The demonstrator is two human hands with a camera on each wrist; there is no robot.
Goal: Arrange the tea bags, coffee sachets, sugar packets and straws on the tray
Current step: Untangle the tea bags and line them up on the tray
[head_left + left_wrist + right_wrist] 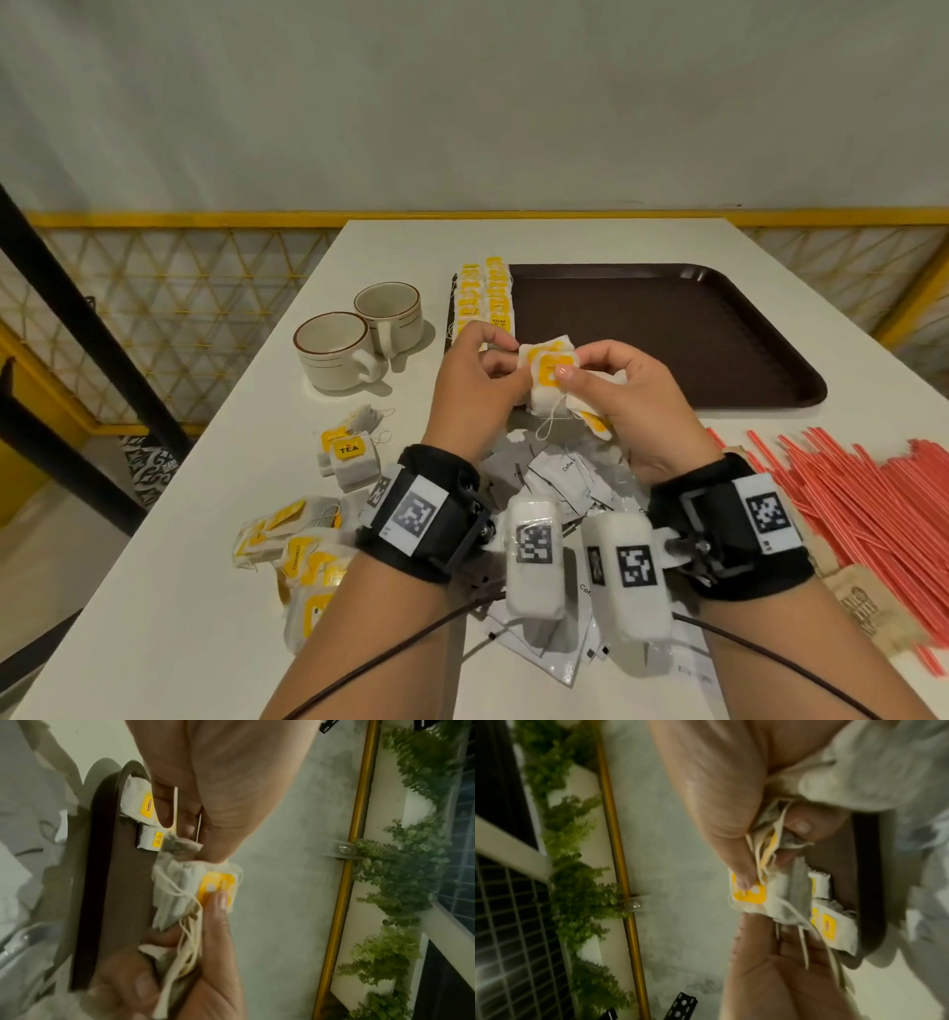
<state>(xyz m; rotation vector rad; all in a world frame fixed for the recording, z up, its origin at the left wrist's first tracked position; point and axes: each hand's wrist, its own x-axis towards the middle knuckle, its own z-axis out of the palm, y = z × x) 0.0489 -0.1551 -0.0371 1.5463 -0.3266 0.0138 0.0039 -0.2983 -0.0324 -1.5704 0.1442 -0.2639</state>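
Note:
Both hands hold a small bundle of white tea bags [544, 395] with yellow tags just above the front left corner of the dark brown tray [667, 334]. My left hand [506, 362] pinches the bundle's left side. My right hand [570, 375] grips its right side, thumb pressed on a yellow tag, with more tea bags in the palm. The left wrist view shows the bundle [180, 892] and its loose strings below my left hand [195, 841]. In the right wrist view my right hand [765, 858] holds the bundle [777, 898]. Two rows of tea bags [485, 293] lie along the tray's left edge.
Two cream cups [334, 349] [390, 313] stand left of the tray. Loose tea bags [349, 457] [292, 545] lie at the left, white coffee sachets [560, 478] under my wrists. Red straws [847, 488] and brown sugar packets [868, 601] are on the right.

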